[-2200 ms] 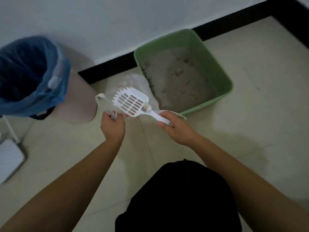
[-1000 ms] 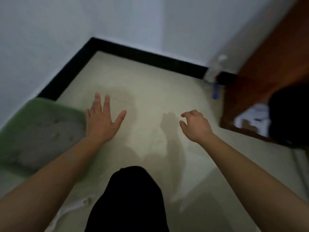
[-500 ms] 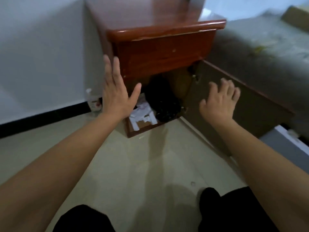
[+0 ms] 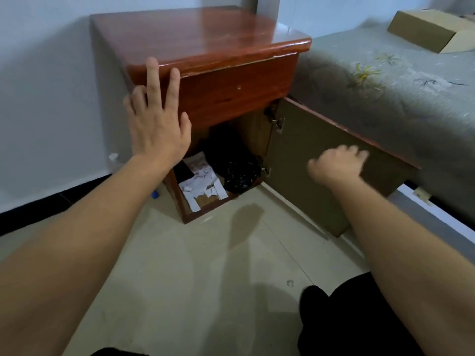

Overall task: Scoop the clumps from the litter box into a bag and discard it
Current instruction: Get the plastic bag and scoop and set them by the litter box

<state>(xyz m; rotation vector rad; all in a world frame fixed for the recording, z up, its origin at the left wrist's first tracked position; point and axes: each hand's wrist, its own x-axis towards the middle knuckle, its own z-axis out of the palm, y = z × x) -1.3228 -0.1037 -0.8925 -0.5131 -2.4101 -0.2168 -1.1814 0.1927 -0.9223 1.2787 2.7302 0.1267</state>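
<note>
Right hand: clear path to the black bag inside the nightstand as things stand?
Probably yes. The door stands swung open, and the black bag sits at the front of the nightstand compartment with nothing before it. The right hand, empty, hovers by the door just right of the opening.

bedside corner in dim, even light

a glossy reddish-brown wooden nightstand (image 4: 205, 39) stands at 12 o'clock against a plain pale wall (image 4: 51, 86) that fills 10 o'clock. its lower door (image 4: 321, 160) hangs open toward 3 o'clock, hinges showing. a black skirting board (image 4: 38, 209) runs along the wall's foot at 9 o'clock. pale cream floor tiles (image 4: 200, 253) spread from the centre to 6 o'clock, crossed by soft shadows. a bed (image 4: 385, 98) with a grey flowered cover lies just beside the nightstand at 2 o'clock, a cardboard box (image 4: 431, 29) resting on its far end.
</note>
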